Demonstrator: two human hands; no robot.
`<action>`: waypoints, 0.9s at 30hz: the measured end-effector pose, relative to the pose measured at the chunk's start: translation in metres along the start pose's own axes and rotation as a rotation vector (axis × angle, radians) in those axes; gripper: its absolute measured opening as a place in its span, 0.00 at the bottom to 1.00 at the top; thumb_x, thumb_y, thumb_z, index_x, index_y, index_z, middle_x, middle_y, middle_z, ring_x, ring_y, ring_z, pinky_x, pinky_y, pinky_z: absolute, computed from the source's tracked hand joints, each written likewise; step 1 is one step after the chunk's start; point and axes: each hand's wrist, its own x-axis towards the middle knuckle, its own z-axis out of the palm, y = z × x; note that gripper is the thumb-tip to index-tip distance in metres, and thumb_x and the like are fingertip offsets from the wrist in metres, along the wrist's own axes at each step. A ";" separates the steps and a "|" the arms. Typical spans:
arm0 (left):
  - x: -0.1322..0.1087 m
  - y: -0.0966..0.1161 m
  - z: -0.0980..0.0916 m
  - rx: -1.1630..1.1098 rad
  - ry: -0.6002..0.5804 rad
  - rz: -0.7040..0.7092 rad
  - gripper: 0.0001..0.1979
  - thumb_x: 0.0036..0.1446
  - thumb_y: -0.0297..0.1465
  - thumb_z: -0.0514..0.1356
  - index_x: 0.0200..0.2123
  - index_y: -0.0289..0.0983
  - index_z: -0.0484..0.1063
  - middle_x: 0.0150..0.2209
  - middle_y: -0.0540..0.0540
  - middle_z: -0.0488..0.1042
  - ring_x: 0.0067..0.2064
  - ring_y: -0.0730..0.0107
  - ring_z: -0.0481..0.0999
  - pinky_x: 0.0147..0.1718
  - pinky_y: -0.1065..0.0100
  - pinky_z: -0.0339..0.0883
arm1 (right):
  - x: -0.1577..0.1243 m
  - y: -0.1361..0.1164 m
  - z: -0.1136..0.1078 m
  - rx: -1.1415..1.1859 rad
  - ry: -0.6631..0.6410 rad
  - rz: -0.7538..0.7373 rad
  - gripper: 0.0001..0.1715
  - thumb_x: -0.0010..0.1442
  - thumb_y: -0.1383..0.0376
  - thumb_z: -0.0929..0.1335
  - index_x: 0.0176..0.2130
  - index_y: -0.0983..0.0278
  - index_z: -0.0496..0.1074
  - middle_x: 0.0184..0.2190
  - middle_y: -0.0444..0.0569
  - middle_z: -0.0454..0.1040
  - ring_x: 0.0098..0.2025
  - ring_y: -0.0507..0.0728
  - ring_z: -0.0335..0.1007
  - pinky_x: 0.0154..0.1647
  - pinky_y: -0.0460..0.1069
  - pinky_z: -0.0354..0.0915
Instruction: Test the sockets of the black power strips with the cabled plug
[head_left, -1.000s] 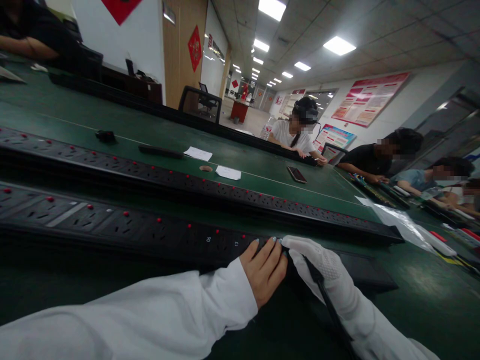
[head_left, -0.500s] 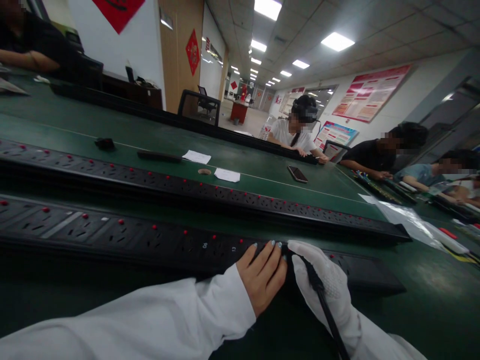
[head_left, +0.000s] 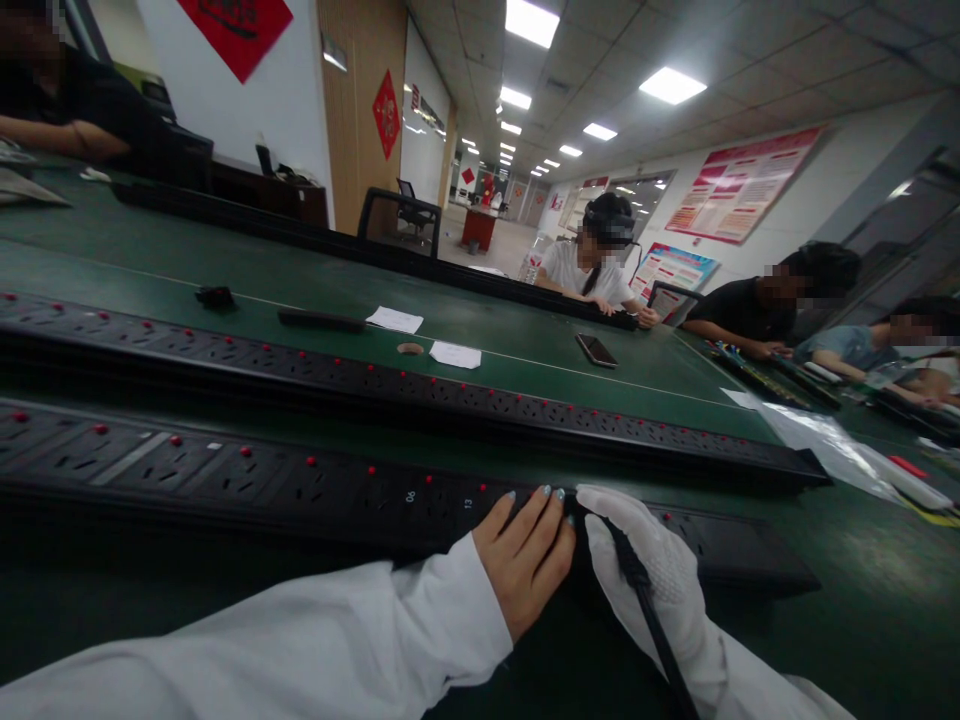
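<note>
A long black power strip (head_left: pixel 262 480) with red lights and socket openings lies across the table in front of me. My left hand (head_left: pixel 525 560), bare, rests flat on its top near the number 13, fingers stretched out and slightly apart. Right beside it, my right hand (head_left: pixel 652 570) in a white dotted glove is closed around a black corded tool (head_left: pixel 634 570). The tool's cord runs down toward the bottom edge. Its working end is hidden by the glove, so I cannot tell whether it touches the strip.
A second long power strip (head_left: pixel 450 390) lies parallel behind the first. Beyond are paper slips (head_left: pixel 455 354), a phone (head_left: pixel 596 350), a black bar (head_left: pixel 321 320) and a small black part (head_left: pixel 215 298). Clear plastic wrap (head_left: pixel 817 445) is at right. Several people sit around the table.
The view has shifted very slightly, so the strips appear a little to the right. Both hands keep the same place and grip.
</note>
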 end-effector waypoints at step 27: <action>0.003 0.003 -0.001 0.031 0.021 -0.043 0.14 0.62 0.29 0.48 0.47 0.38 0.68 0.53 0.44 0.68 0.56 0.61 0.64 0.49 0.59 0.61 | 0.005 -0.001 0.002 0.038 0.033 -0.071 0.17 0.60 0.57 0.63 0.48 0.60 0.66 0.48 0.50 0.67 0.45 0.55 0.66 0.43 0.54 0.66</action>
